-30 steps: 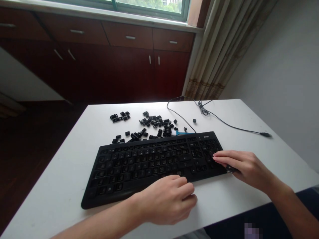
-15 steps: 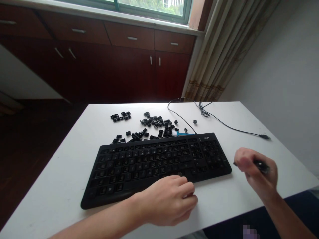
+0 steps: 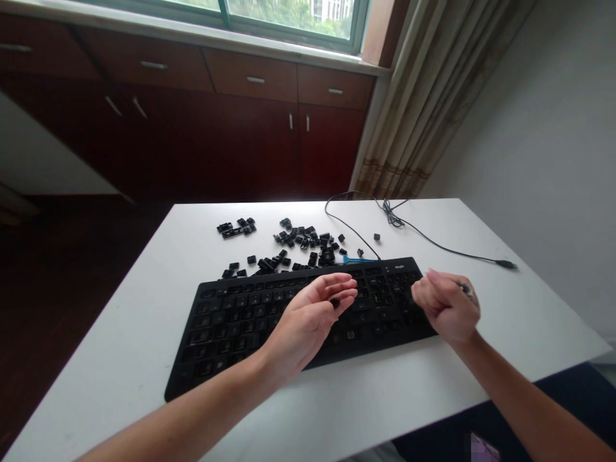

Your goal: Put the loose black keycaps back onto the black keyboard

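Two hands [image 3: 308,324] [image 3: 445,307], small dark bits [image 3: 334,303] half-hidden

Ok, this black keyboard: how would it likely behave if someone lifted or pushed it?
The black keyboard would probably feel stiff, since its long, thin body lies flat on the white table with no visible sag. It is likely light for its size, given that slim, plastic-looking shell. Its loose black cable, curving across the table, might drag or snag if pushed.

Black keyboard [image 3: 231,321], white table [image 3: 125,346]
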`<state>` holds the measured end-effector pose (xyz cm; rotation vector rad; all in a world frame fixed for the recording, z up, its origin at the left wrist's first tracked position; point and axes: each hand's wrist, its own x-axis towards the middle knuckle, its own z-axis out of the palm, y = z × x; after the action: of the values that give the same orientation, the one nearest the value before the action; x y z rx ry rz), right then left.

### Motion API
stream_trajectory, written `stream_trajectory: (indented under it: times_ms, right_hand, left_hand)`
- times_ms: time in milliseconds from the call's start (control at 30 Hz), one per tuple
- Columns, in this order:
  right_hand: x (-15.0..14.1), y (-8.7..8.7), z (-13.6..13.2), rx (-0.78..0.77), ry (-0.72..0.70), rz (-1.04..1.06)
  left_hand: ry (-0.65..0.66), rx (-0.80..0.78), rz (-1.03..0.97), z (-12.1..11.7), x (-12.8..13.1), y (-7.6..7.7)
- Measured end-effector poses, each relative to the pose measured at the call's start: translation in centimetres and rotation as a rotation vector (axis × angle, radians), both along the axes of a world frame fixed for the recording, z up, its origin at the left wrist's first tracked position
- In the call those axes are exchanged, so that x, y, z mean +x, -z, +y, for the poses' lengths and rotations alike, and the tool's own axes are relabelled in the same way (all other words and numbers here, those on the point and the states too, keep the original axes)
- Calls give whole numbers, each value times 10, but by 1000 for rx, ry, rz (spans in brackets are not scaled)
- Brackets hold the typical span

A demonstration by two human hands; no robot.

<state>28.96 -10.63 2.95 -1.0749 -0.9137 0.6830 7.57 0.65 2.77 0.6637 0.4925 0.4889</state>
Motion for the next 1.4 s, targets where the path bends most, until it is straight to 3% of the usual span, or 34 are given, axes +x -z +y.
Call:
stream_trajectory:
  times_ms: [133, 267, 400, 500, 633, 867, 1000, 1133, 1333, 1400]
  right_hand:
    - [0, -1, -4, 71, 41, 18]
    - [-2, 4, -7, -30, 29, -36]
    - [-6, -3, -9, -116, 81, -177]
    - [-18, -14, -8, -211, 134, -555]
    - [-41, -16, -2, -178, -50, -970]
    - [-50, -2, 12, -198, -55, -1052]
    - [-47, -5, 14, -152, -50, -1045]
    - [-46, -11, 10, -66, -44, -1026]
    - [-55, -3, 0, -54, -125, -1078]
    - [-62, 4, 0, -27, -161, -1118]
  left_hand:
    - [33, 97, 29, -7, 3, 6]
    - [69, 155, 34, -13, 3, 15]
    - [83, -8, -26, -13, 2, 10]
    - [51, -225, -93, -9, 1, 1]
    - [40, -401, -180, -2, 0, -6]
    - [127, -436, -244, 1, -1, -3]
    - [135, -373, -200, -1, 1, -3]
    - [137, -243, -131, 8, 0, -15]
    - [117, 181, 11, 61, -20, -38]
    - [82, 228, 52, 77, -27, -38]
